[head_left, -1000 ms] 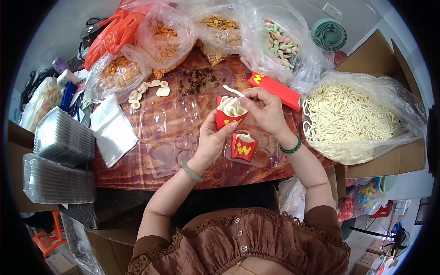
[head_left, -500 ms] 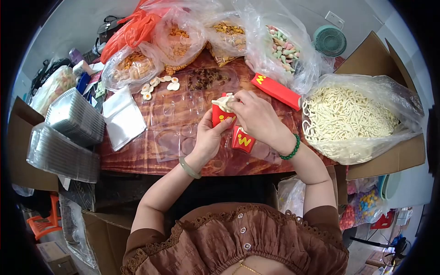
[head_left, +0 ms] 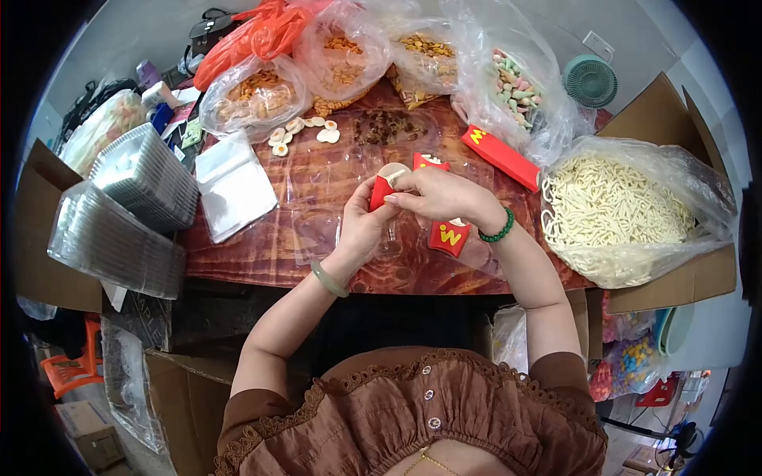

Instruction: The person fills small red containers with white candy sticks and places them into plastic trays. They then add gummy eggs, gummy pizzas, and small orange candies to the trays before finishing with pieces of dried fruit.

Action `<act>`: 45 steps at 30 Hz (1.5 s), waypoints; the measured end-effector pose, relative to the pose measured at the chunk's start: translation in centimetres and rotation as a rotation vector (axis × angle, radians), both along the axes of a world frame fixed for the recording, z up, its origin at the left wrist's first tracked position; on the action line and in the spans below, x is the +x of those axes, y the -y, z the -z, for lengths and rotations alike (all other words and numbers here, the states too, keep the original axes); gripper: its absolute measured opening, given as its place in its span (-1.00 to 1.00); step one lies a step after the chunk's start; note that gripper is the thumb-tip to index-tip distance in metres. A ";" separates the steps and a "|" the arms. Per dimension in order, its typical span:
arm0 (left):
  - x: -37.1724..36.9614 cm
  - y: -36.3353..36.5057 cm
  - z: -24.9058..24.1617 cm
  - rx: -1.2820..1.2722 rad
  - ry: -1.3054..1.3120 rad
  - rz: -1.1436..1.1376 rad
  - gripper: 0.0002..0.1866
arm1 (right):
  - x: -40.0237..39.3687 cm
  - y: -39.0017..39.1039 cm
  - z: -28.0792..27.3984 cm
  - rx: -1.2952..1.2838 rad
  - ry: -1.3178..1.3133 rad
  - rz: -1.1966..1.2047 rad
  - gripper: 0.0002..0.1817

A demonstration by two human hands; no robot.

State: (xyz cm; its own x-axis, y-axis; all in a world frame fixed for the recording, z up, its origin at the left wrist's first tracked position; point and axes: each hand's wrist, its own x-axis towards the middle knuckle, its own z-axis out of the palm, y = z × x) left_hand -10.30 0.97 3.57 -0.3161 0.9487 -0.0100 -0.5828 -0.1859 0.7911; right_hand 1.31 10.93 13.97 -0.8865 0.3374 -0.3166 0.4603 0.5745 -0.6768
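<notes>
In front of me my left hand (head_left: 363, 224) grips a small red carton (head_left: 381, 193) with pale pieces at its top. My right hand (head_left: 439, 193) is closed at the carton's opening, fingertips on the pale pieces; exactly what they pinch is hard to make out. Just below the right hand stands another red carton with a yellow mark (head_left: 448, 236). A further filled red carton (head_left: 431, 162) shows behind the right hand. At the right, a bag of pale, stick-like candy (head_left: 619, 214) lies open in a cardboard box.
Clear plastic trays (head_left: 147, 178) are stacked at the left beside clear sleeves (head_left: 236, 190). Bags of orange candy (head_left: 258, 91) and pastel candy (head_left: 516, 87) line the back. A long red stack of cartons (head_left: 502, 159) lies before them. Dark candies (head_left: 386, 127) and egg-shaped ones (head_left: 327, 133) lie loose.
The view has shifted, moving the table's things rightward. The carton in my left hand is turned and tilted differently, and a filled carton now shows behind my right hand.
</notes>
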 end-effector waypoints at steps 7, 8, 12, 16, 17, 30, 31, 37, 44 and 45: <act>-4.2 0.3 -0.6 -0.046 0.062 -0.078 -0.55 | -4.6 -0.6 2.2 0.163 -0.451 0.078 -0.78; -4.8 0.4 -0.4 0.008 0.047 -0.078 -0.55 | -5.5 -0.7 2.2 -0.030 -0.307 0.075 -0.78; -7.9 1.0 0.3 -0.023 -0.142 -0.127 -0.39 | -9.7 -2.4 3.2 -0.314 -0.144 0.014 -0.73; -12.9 1.8 0.4 -0.097 -0.935 -0.334 -0.05 | -14.5 -4.0 5.8 -0.204 -0.131 0.033 -0.68; -13.7 2.0 0.3 -0.165 -1.086 -0.351 -0.03 | -15.8 -4.3 6.9 -0.210 -0.116 0.016 -0.69; -12.6 0.2 1.3 -0.180 -1.535 -0.439 -0.16 | -10.0 -5.1 5.6 0.169 -0.517 0.240 -0.71; -11.8 -0.4 0.4 -0.143 -1.553 -0.425 -0.18 | -6.4 -5.7 3.8 0.144 -0.485 0.272 -0.73; -2.6 -7.3 -3.0 0.167 -1.486 -0.189 -0.30 | 18.1 -13.4 5.6 0.635 -0.186 0.796 -0.85; 14.0 -20.5 1.1 0.645 -1.477 0.220 -0.31 | 25.4 -14.9 11.3 0.340 -0.057 1.067 -0.81; 15.8 -22.4 2.4 0.672 -1.557 0.175 -0.28 | 26.0 -15.6 13.2 0.462 -0.154 0.998 -0.79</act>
